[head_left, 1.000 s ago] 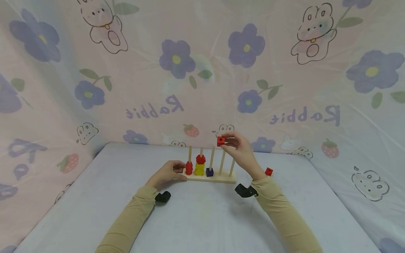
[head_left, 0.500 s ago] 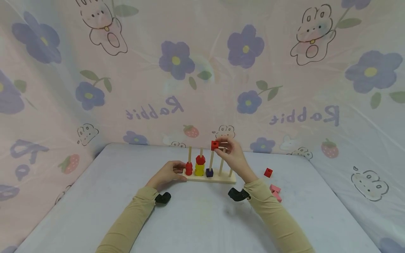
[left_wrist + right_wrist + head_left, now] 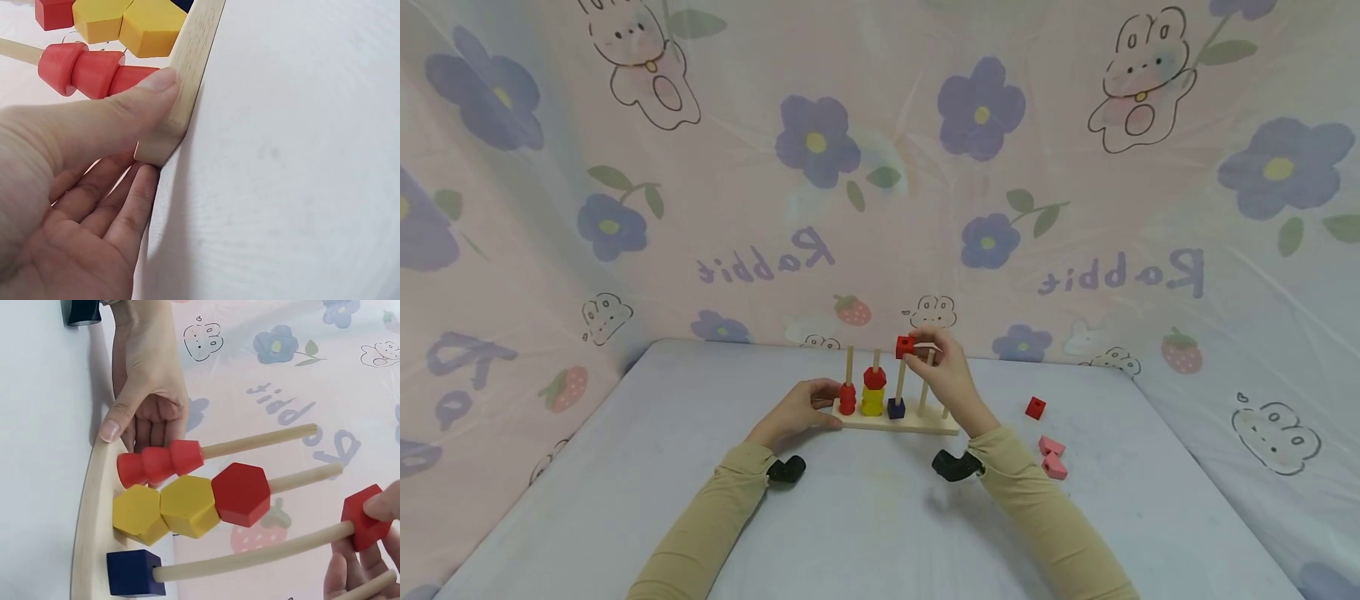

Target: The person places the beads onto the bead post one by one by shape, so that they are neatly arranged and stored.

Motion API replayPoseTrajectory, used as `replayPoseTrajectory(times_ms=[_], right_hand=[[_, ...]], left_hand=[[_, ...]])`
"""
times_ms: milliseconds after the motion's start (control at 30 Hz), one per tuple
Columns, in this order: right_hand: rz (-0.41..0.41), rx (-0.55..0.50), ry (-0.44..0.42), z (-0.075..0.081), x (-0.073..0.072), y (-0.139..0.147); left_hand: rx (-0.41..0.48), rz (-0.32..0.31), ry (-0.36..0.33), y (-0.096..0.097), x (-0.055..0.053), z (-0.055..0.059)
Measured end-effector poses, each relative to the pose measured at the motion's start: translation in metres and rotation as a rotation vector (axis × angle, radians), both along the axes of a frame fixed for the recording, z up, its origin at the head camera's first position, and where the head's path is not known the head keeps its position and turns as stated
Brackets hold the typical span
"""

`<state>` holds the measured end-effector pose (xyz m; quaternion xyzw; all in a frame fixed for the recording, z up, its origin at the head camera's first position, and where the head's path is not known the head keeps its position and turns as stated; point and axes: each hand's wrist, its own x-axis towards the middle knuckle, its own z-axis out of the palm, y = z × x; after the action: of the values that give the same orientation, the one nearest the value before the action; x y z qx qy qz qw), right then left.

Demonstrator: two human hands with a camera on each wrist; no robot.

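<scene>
My left hand (image 3: pixel 797 408) grips the left end of a wooden peg stacker (image 3: pixel 898 424), thumb on its front edge and fingers around the end. Between thumb and fingertips my right hand (image 3: pixel 951 379) pinches a red cube block (image 3: pixel 905 347) with a hole, right at the top of the third peg. In the right wrist view, that peg's tip (image 3: pixel 347 529) meets the block. At the foot of the same peg sits a navy cube (image 3: pixel 132 573). Red round pieces (image 3: pixel 164 462) fill the first peg's lower part. The second carries yellow hexagonal blocks (image 3: pixel 190 506) under a red one (image 3: pixel 242 495).
On the table to the right lie another red cube (image 3: pixel 1035 407) and two pink blocks (image 3: pixel 1052 467). Black wrist cameras (image 3: pixel 955 466) hang under both sleeves. A printed cloth (image 3: pixel 880 167) rises behind the table.
My right hand has moved left and slightly down, bringing the red block to the third peg's tip. The pink blocks have come out from behind the right arm. The left hand stays put.
</scene>
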<state>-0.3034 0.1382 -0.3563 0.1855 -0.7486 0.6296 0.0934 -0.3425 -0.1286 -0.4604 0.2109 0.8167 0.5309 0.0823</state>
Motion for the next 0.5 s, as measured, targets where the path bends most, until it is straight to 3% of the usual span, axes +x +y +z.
replayPoseTrajectory(times_ms=[200, 500], right_hand=[[-0.039, -0.033, -0.072, -0.017, -0.007, -0.001], [-0.084, 0.022, -0.157, -0.033, -0.003, -0.003]], left_hand=[[0.012, -0.021, -0.022, 0.0, 0.0, 0.0], [0.028, -0.028, -0.03, 0.0, -0.002, -0.002]])
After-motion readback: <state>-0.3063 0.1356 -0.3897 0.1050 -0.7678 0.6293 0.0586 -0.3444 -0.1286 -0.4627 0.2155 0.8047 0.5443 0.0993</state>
